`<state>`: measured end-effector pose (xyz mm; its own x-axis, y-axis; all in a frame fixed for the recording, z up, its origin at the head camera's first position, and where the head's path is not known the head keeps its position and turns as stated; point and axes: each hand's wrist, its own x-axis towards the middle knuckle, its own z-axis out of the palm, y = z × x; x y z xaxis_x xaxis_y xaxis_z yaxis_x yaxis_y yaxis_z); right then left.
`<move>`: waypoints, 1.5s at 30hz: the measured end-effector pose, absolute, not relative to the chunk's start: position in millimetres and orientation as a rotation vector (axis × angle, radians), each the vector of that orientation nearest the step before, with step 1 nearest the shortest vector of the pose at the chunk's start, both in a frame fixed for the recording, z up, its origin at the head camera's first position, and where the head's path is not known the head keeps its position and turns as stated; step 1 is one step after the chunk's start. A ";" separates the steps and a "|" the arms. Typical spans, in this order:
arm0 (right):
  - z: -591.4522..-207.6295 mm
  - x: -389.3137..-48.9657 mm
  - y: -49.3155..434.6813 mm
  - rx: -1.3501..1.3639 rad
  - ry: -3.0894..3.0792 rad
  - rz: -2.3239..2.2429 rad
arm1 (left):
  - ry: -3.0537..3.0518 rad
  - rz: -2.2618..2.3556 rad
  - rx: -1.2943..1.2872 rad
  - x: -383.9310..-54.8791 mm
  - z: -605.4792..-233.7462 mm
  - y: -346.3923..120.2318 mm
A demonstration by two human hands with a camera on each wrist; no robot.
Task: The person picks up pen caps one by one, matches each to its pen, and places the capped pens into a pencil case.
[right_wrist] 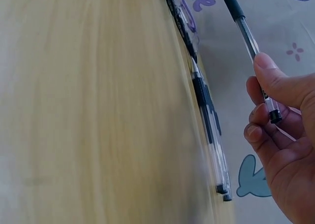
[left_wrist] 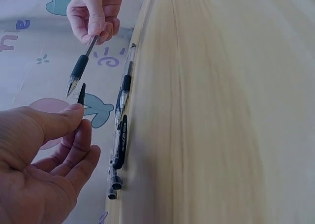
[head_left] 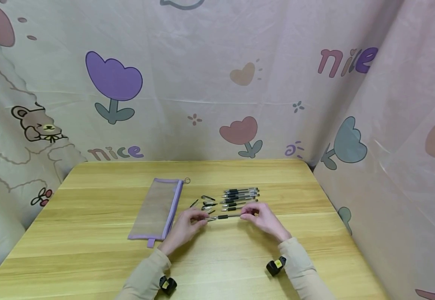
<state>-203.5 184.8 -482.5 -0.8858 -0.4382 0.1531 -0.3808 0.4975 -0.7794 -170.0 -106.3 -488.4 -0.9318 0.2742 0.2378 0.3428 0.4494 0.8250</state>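
- Right hand (head_left: pixel 262 218): grasping, thumb and fingers pinching the rear part of a slim clear-barrelled pen with a black ribbed grip (head_left: pixel 222 216); its black end plug (right_wrist: pixel 275 116) shows past the thumb in the right wrist view
- Left hand (head_left: pixel 185 228): grasping, thumb and fingertips pinching a small black pointed piece (left_wrist: pixel 81 94), apparently the clip of a pen cap (the rest is hidden behind the fingers)
- Governing relation: the pen is held above the bench (head_left: pixel 240 258), between the hands; in the head view its long axis runs roughly left to right, nib towards the left hand
- Alignment: in the left wrist view the nib sits just beside the pointed piece, a narrow gap showing; the two are not in one line there, so joining them would, in my judgement, need a slight sideways correction
- Nearness: the left hand is nearer the nib, the right hand nearer the plug
- Beyond the held pen: a row of similar black-gripped clear pens (head_left: pixel 236 191), nibs leftward, nearer the right hand; loose black-and-clear pen caps (head_left: pixel 209 203), nearer the left
- Left of these: a flat mesh pouch with lilac edging and zip (head_left: pixel 155 206), just beside the left hand
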 end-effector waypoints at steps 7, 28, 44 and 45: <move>-481.5 -204.4 189.9 -0.726 2.692 -1.337 | -2.593 -1.528 -0.561 -169.4 -488.4 -109.4; -484.8 -204.6 181.5 -0.772 2.673 -1.350 | -2.641 -1.504 -0.576 -169.2 -485.5 -103.1; -491.2 -199.2 176.5 -0.664 2.527 -1.502 | -2.684 -1.537 -0.633 -168.0 -492.6 -106.9; -491.7 -199.2 175.9 -0.660 2.524 -1.502 | -2.687 -1.533 -0.626 -167.9 -492.9 -107.2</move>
